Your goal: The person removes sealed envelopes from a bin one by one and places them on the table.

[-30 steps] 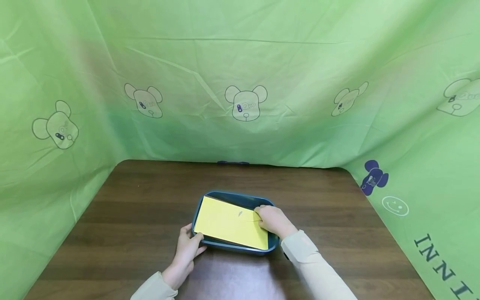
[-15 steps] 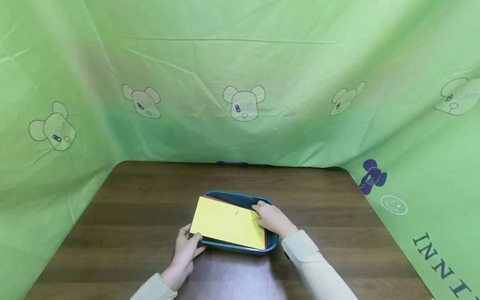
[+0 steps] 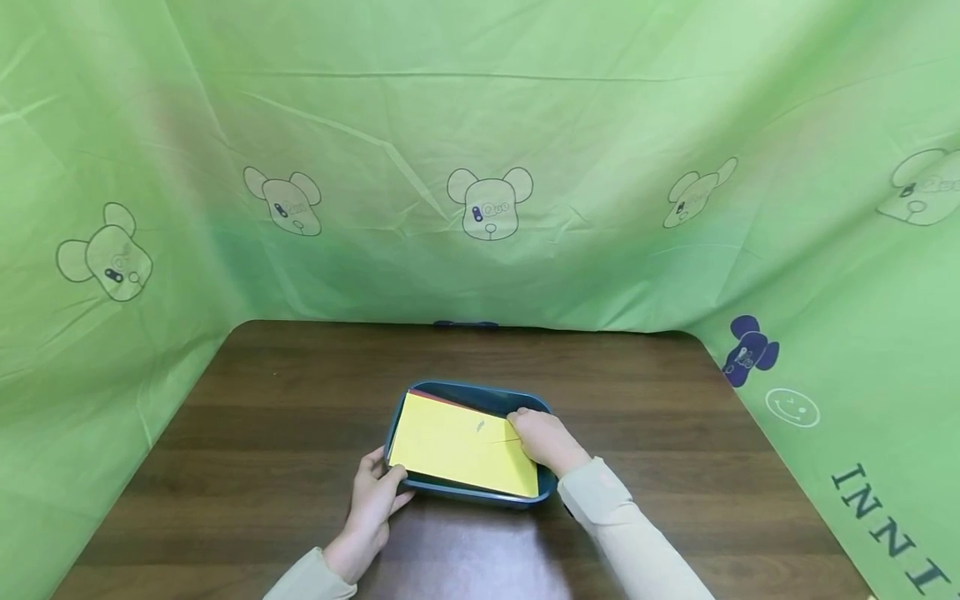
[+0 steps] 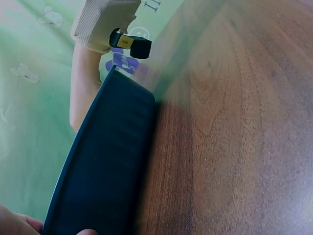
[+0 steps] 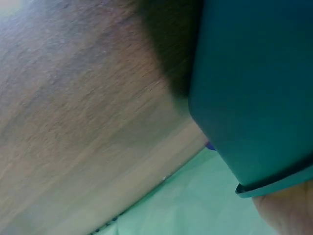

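A dark blue-green plastic tray [image 3: 480,497] with raised walls sits at the middle of the table. Inside it lies a flat yellow sheet [image 3: 457,450] with a small grey mark, slightly slanted; a thin strip of red shows along its far edge. My left hand [image 3: 370,504] grips the tray's near left corner, thumb over the rim. At the right end my right hand [image 3: 546,437] reaches into the tray and pinches the yellow sheet, its fingertips partly hidden. The right wrist view shows the tray's outer wall [image 5: 254,98], with part of the hand at its rim.
The brown wooden table [image 3: 315,400] has rounded far corners. A green cloth [image 3: 480,125] printed with bear heads hangs behind it and at both sides. A black device [image 4: 141,47] is worn at the right sleeve.
The yellow sheet slid left over the tray's left rim, baring red at its right end, then came back right inside the tray. My left hand kept its hold on the corner.
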Motion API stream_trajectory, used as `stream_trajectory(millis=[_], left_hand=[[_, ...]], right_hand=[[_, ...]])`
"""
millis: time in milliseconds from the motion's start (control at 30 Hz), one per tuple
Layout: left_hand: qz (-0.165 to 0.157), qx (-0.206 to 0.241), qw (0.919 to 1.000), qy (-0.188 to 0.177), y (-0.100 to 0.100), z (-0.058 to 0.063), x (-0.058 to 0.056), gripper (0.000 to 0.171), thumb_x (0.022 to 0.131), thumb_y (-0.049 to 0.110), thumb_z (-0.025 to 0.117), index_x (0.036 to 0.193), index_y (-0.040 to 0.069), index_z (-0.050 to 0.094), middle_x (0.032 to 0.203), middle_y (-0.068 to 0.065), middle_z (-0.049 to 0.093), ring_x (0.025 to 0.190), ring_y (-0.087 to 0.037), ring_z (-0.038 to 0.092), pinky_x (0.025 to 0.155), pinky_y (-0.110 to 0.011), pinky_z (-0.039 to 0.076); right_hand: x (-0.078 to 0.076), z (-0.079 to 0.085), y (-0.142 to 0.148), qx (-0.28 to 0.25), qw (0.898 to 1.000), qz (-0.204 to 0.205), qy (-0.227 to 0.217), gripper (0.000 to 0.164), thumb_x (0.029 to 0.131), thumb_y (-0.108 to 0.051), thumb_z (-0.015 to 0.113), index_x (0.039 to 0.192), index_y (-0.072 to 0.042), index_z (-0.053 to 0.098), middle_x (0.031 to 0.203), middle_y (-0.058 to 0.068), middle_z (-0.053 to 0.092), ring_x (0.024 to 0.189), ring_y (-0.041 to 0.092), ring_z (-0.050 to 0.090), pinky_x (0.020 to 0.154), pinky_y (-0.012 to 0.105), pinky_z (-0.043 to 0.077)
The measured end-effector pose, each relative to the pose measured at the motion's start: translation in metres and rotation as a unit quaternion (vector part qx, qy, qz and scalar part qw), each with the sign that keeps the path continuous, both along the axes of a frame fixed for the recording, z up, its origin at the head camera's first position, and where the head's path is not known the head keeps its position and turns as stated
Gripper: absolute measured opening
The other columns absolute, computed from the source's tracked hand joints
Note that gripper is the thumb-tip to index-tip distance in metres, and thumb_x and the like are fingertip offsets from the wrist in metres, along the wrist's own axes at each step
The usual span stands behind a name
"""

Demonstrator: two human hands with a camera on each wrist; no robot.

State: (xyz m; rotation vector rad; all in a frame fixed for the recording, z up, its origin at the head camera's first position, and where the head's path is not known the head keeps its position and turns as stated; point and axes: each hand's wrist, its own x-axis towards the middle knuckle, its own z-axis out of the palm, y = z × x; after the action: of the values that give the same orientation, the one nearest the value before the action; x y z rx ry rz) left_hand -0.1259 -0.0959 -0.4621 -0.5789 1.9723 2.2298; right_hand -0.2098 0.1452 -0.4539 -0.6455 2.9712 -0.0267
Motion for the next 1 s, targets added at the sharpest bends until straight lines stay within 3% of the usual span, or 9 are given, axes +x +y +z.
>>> stream_trajectory(millis=[167,467,700,867,1000], left_hand=[[0.002,0.001,1.0,-0.002,0.001,0.002,-0.001,0.063,0.084,-0.002,0.043,0.142,-0.008,0.019,0.14,-0.034,0.031,0.103,-0.023,0.058,0.084,-0.046,0.054],[-0.003,-0.005,1.0,0.002,0.002,0.001,0.0,0.064,0.083,-0.002,0.043,0.142,-0.008,0.018,0.139,-0.036,0.03,0.106,-0.029,0.058,0.086,-0.051,0.052],[-0.004,-0.004,1.0,-0.003,0.001,0.001,0.0,0.067,0.083,-0.004,0.043,0.145,-0.002,0.017,0.132,-0.033,0.035,0.099,-0.025,0.059,0.087,-0.05,0.053],[-0.032,-0.014,0.9994,-0.009,-0.002,0.001,-0.003,0.074,0.081,-0.003,0.043,0.149,0.004,0.014,0.139,-0.033,0.029,0.107,-0.031,0.056,0.089,-0.053,0.05],[-0.071,-0.05,0.9962,-0.009,-0.007,0.001,-0.005,0.08,0.08,0.0,0.046,0.15,0.003,0.009,0.146,-0.035,0.02,0.106,-0.033,0.056,0.087,-0.054,0.051]], right_hand=[[-0.001,0.002,0.001,-0.019,1.0,-0.005,0.006,0.021,0.086,0.002,0.058,0.106,-0.003,0.063,0.092,0.01,0.062,0.077,0.019,0.053,0.077,0.035,0.052],[0.0,0.005,0.001,-0.038,0.999,-0.029,0.025,0.018,0.086,-0.001,0.059,0.103,-0.004,0.057,0.09,0.013,0.062,0.076,0.023,0.058,0.075,0.04,0.055],[-0.001,0.016,0.005,-0.076,0.996,-0.031,0.037,0.028,0.083,0.003,0.058,0.111,0.0,0.059,0.101,0.015,0.063,0.089,0.027,0.062,0.084,0.042,0.053],[-0.003,0.027,0.013,-0.095,0.994,-0.036,0.03,0.03,0.078,0.002,0.061,0.108,0.003,0.063,0.099,0.015,0.062,0.084,0.027,0.06,0.08,0.042,0.051],[-0.005,0.034,0.022,-0.123,0.991,-0.058,-0.009,0.029,0.075,-0.001,0.064,0.104,0.001,0.065,0.097,0.011,0.063,0.079,0.021,0.056,0.073,0.036,0.049]])
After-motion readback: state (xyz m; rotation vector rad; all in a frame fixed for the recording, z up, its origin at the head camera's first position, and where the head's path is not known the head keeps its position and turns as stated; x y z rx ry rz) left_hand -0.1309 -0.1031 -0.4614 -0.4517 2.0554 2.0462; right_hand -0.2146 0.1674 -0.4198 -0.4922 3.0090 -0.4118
